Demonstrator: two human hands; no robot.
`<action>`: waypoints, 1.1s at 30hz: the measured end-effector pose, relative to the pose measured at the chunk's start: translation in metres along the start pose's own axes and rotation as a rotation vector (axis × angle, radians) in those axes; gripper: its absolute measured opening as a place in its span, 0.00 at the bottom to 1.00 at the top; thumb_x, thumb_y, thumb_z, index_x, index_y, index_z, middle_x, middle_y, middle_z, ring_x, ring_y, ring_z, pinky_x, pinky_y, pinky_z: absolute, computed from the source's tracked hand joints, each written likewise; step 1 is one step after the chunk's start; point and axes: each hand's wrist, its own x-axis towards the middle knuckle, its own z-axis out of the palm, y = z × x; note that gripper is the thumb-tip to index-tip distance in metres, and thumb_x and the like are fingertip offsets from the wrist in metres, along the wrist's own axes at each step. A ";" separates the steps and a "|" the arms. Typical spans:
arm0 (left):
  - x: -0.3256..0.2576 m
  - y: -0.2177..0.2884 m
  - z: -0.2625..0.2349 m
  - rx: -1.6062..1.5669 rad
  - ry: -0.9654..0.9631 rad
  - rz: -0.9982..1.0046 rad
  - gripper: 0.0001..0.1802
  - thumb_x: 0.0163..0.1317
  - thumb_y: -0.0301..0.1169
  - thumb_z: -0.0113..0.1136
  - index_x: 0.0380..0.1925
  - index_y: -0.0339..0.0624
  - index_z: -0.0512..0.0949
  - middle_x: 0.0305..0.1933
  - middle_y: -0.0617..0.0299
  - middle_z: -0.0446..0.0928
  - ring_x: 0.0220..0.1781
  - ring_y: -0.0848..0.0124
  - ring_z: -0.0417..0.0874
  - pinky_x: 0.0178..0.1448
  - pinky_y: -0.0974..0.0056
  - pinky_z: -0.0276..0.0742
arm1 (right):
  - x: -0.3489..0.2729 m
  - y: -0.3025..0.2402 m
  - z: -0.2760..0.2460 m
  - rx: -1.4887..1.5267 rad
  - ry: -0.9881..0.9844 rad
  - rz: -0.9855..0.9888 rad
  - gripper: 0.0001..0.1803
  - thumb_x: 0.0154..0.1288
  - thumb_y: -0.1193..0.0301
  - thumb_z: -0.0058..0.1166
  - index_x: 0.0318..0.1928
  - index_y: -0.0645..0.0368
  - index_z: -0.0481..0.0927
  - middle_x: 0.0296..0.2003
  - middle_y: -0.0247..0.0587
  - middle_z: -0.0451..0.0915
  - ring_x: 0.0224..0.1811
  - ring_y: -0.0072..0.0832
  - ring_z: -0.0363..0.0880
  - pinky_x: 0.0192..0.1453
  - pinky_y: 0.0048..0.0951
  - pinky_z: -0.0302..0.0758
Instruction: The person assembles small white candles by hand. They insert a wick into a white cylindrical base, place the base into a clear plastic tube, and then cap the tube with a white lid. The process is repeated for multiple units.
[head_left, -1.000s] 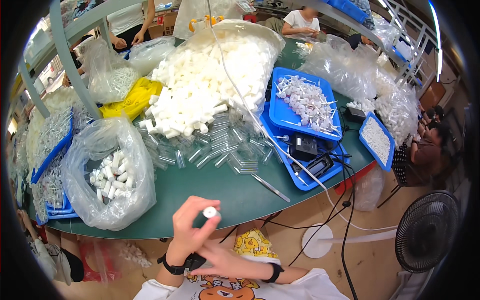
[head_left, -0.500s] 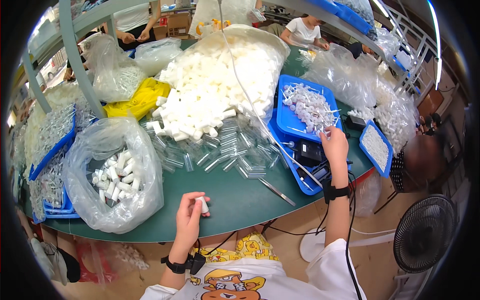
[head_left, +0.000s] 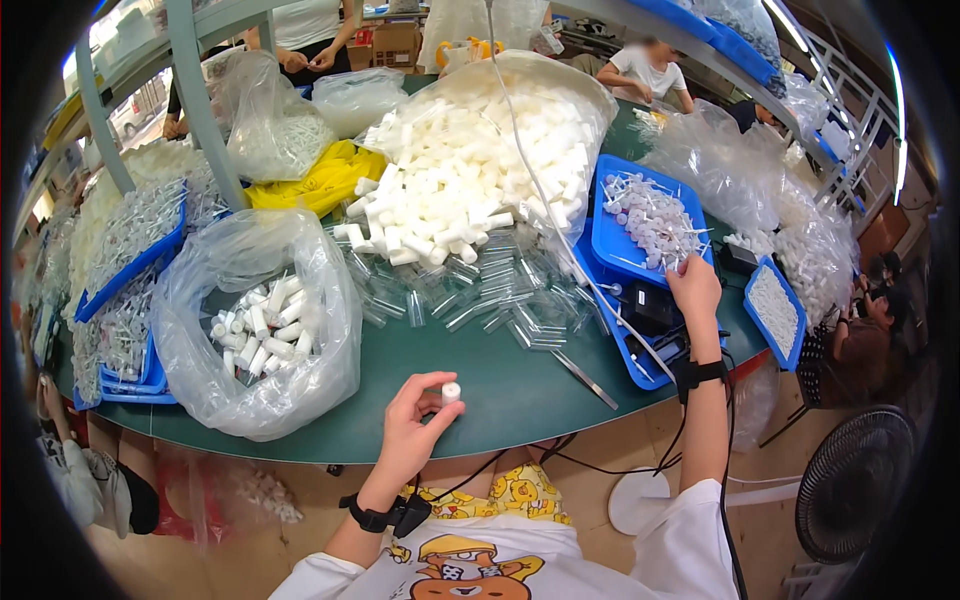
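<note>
Near the front edge of the table, my left hand [head_left: 418, 420] pinches a short white cylinder [head_left: 451, 393] between thumb and fingers. The cylinder stands upright, and its top end has a small dark spot. My right hand [head_left: 694, 285] is at the near right corner of a blue tray [head_left: 607, 240] heaped with small translucent pieces with thin white stems [head_left: 652, 215]. Its fingers are pressed together, and what they hold is too small to make out. Clear tubes [head_left: 500, 285] lie scattered on the green table [head_left: 480, 385] beyond my left hand, with tweezers [head_left: 587, 380] to their right.
A large bag of white cylinders [head_left: 490, 150] spills at the back. On the left stands an open clear bag [head_left: 320, 390] of white pieces. A black box [head_left: 650, 308] sits below the tray, and a cable [head_left: 535, 180] hangs across the middle. A fan [head_left: 855, 480] stands at right.
My left hand has turned and spread its grip, so the cylinder now shows its end upward. My right hand stays at the tray's corner. The whole view has shifted a little.
</note>
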 end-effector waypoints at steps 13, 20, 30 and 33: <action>-0.003 -0.003 -0.003 0.004 -0.025 0.059 0.13 0.62 0.21 0.54 0.46 0.41 0.67 0.45 0.57 0.74 0.40 0.75 0.74 0.46 0.69 0.71 | -0.028 -0.017 -0.048 0.771 0.158 -0.107 0.08 0.55 0.79 0.56 0.37 0.64 0.76 0.37 0.40 0.72 0.30 0.21 0.75 0.32 0.20 0.72; 0.000 0.007 0.000 -0.104 -0.022 0.006 0.19 0.59 0.18 0.56 0.50 0.38 0.68 0.48 0.55 0.74 0.47 0.70 0.77 0.52 0.65 0.74 | -0.139 -0.101 -0.097 1.329 -0.663 -0.132 0.08 0.57 0.83 0.54 0.39 0.65 0.79 0.38 0.33 0.72 0.37 0.16 0.71 0.39 0.15 0.68; 0.003 0.000 -0.001 -0.130 0.027 0.078 0.13 0.54 0.18 0.62 0.42 0.35 0.79 0.41 0.58 0.78 0.45 0.72 0.78 0.50 0.70 0.74 | -0.187 -0.134 -0.066 1.632 -1.140 -0.084 0.18 0.54 0.88 0.55 0.48 0.70 0.76 0.44 0.42 0.71 0.46 0.26 0.76 0.51 0.24 0.75; 0.002 0.000 -0.004 -0.052 0.007 0.033 0.12 0.53 0.18 0.62 0.40 0.36 0.81 0.38 0.59 0.78 0.44 0.72 0.79 0.50 0.70 0.75 | -0.186 -0.135 -0.060 1.585 -1.106 -0.054 0.20 0.53 0.88 0.58 0.49 0.70 0.75 0.44 0.41 0.72 0.44 0.26 0.76 0.49 0.23 0.76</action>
